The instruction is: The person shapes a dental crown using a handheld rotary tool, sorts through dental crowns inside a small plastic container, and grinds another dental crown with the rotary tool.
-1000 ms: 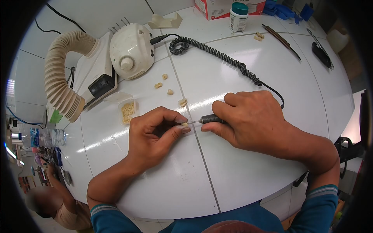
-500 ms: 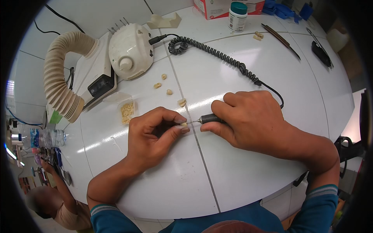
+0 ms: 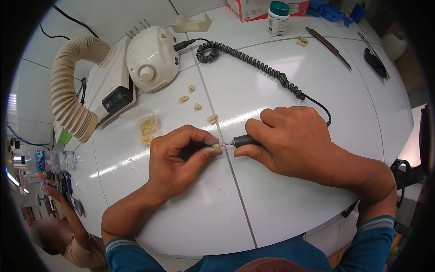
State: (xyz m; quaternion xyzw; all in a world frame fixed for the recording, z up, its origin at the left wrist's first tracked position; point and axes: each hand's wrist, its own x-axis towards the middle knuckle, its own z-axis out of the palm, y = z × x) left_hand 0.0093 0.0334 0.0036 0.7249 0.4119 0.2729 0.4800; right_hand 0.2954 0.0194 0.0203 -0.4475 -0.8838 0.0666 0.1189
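Note:
Between the thumb and fingertips of my left hand [image 3: 174, 156] is a small cream-coloured dental crown [image 3: 215, 146], mostly covered by the fingers. My right hand [image 3: 292, 140] is wrapped round a black rotary handpiece [image 3: 244, 140]. The handpiece's thin metal bur [image 3: 225, 143] points left, its tip at the crown; whether it touches cannot be made out. Just beyond the fingertips lies another tooth-coloured piece [image 3: 212, 119]. Several similar pieces [image 3: 183, 99] are scattered farther back, and a small clear box [image 3: 156, 124] of them sits beyond my left hand.
A white motor control unit [image 3: 158, 59] stands at the back left, its coiled black cord [image 3: 253, 63] running to the right. Beside it is a ribbed suction hose [image 3: 68, 86]. A green-lidded bottle [image 3: 277, 22] and a brown-handled knife [image 3: 328, 47] lie farther back. Another person [image 3: 77, 240] sits at lower left.
The handpiece has shifted very slightly left toward the crown, so the gap between them looks a little shorter. Both hands keep their grips and nearly the same places.

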